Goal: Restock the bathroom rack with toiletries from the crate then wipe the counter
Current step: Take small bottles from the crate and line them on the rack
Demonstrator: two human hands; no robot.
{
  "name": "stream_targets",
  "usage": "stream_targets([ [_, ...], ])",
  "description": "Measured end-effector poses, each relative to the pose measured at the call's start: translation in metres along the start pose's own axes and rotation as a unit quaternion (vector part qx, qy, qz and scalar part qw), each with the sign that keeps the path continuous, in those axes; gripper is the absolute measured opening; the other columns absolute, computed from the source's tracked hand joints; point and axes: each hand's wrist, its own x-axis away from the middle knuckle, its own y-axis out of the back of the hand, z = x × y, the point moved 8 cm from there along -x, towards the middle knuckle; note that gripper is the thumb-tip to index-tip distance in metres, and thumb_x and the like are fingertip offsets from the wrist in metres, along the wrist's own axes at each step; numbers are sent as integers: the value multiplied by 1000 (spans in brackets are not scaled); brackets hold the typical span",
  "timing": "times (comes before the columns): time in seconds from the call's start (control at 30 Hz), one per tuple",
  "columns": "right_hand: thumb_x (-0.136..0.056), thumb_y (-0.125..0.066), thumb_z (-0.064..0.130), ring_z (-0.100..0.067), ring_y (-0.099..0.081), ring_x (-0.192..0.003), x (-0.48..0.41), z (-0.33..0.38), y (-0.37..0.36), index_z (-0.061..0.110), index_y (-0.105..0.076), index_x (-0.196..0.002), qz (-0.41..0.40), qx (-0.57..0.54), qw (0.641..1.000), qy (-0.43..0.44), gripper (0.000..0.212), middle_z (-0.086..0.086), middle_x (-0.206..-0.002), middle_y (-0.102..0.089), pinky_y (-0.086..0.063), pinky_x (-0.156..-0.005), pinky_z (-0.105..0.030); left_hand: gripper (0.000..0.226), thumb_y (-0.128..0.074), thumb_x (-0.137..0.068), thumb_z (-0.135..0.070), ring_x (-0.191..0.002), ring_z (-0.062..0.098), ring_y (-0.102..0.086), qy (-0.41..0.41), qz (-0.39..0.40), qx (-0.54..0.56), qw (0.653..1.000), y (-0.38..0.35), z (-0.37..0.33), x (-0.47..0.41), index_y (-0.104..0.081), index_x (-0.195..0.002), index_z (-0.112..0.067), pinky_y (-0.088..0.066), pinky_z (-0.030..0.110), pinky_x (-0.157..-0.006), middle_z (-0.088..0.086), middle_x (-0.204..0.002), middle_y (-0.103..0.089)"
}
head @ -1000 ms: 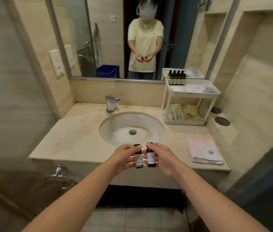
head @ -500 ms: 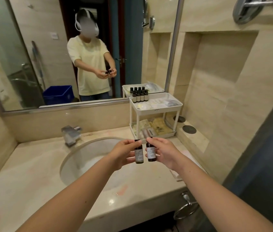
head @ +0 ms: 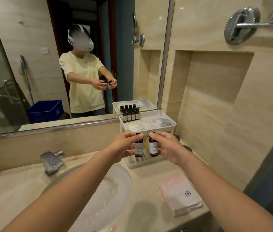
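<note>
Blue crate (head: 45, 111): seen only in the mirror, on the floor behind the person.
Faucet (head: 52, 160): at the back of the counter (head: 145, 185), left of both hands.
Left hand (head: 124, 146): fingers curled, thumb and fingertips pinching the left bottle at its cap and side.
Left bottle (head: 138, 148): dark, upright, in the air before the rack, its label clear of the fingers.
Right bottle (head: 153, 147): upright just beside it, a narrow gap between them.
Right hand (head: 167, 146): fingers curled, fingertips on the cap, thumb along the bottle's right side.
Rack (head: 142, 163): white, two tiers, on the counter against the mirror.
Stocked bottles (head: 130, 114): four in the top tier's back left corner.
Folded cloth (head: 180, 195): flat on the counter, below the right forearm.
</note>
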Motion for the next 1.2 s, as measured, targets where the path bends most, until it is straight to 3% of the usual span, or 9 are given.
stream_targets([
  [0.07,-85,-74,28,-20,-69,-95,-20,11,9,13,-65,-118,3,15,1000,7,37,-4,-104,-73,-57,-73,-37,33,-74,-83,-29,-73,11,-71,-17,-11,-14,1000,-2,-14,-18,-67,-111,-12,-56,27,-65,2,-93,-75],
  [0.17,-87,-73,26,-24,-68,-101,-54,29,19,14,-67,-113,20,24,999,18,29,-6,-108,-73,-55,-73,-35,28,-73,-85,-27,-72,7,-71,-45,-32,-36,998,-7,-34,-47,-68,-108,-14,-55,22,-60,-1,-89,-75],
  [0.3,-89,-71,24,-20,-69,-97,-106,53,31,16,-70,-104,41,47,997,40,17,-4,-102,-74,-58,-75,-33,24,-73,-85,-24,-88,10,-70,-82,-67,-83,991,-9,-60,-94,-67,-107,-15,-55,24,-69,3,-102,-73],
  [0.47,-88,-71,22,-15,-68,-97,-176,76,41,17,-67,-106,59,89,993,50,18,-2,-105,-72,-59,-78,-30,24,-73,-85,-23,-90,14,-66,-115,-124,-187,968,-5,-89,-154,-64,-107,-17,-54,33,-82,3,-99,-71],
  [0.53,-89,-70,22,-16,-67,-99,-201,82,42,19,-66,-103,66,113,990,53,15,-2,-107,-71,-57,-84,-34,27,-73,-86,-25,-85,14,-66,-123,-144,-222,956,-2,-98,-177,-65,-110,-16,-55,32,-75,1,-96,-71],
  [0.6,-89,-71,23,-15,-66,-100,-225,87,45,21,-65,-102,66,137,987,60,14,-1,-107,-70,-56,-84,-34,27,-72,-86,-27,-72,10,-62,-126,-164,-255,945,3,-105,-198,-66,-110,-17,-51,25,-56,-2,-90,-70],
  [0.67,-88,-71,22,-15,-65,-99,-248,91,46,22,-64,-100,66,159,983,65,14,1,-105,-69,-56,-83,-33,26,-73,-85,-29,-68,10,-62,-131,-178,-291,931,6,-110,-218,-68,-107,-17,-49,24,-52,-3,-87,-70],
  [0.83,-87,-71,24,-10,-60,-81,-294,92,47,18,-66,-107,63,230,968,75,21,4,-97,-67,-45,-60,-23,27,-74,-82,-31,-80,10,-65,-138,-193,-402,884,12,-118,-262,-72,-105,-18,-56,34,-77,-5,-89,-71],
  [1.2,-84,-73,16,-4,-59,-72,-367,70,49,21,-67,-92,71,292,950,82,12,8,-84,-66,-43,-59,-21,21,-70,-85,-31,-85,16,-66,-99,-175,-528,825,14,-105,-329,-72,-104,-22,-56,38,-78,-4,-93,-73],
])
